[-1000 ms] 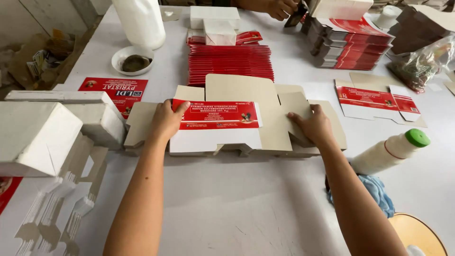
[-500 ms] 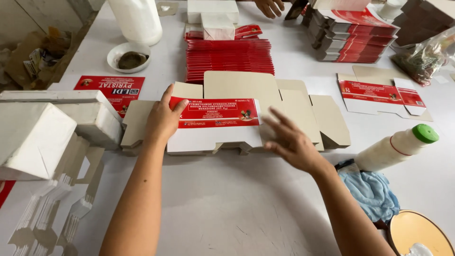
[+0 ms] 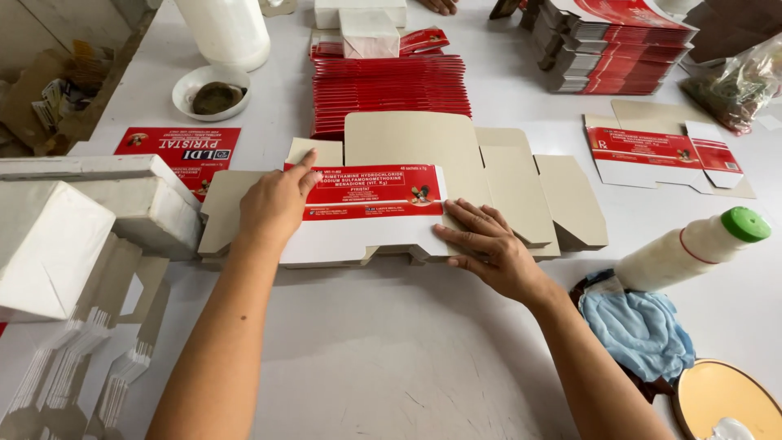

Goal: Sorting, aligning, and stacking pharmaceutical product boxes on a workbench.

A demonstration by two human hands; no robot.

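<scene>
Flat carton blank pinned mid-desk under both hands

White desk (image 3: 366, 342) lies bare toward the near edge; the unfolded carton blank (image 3: 407, 187) lies flat at centre, left hand (image 3: 273, 208) pressing its left flap, right hand (image 3: 489, 244) on its lower right edge, fingers (image 3: 468, 216) spread flat, gripping nothing. Glue bottle (image 3: 692, 248) lies well right.

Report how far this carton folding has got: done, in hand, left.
Done: white folded boxes stand stacked at the left edge of the table.
In hand: one flat carton blank lies unfolded with one panel turned over; the left hand presses its left end, and the right hand lies flat on its lower right edge.
Left: a fanned stack of red flat cartons behind it and another pile at the far right remain flat.
</scene>
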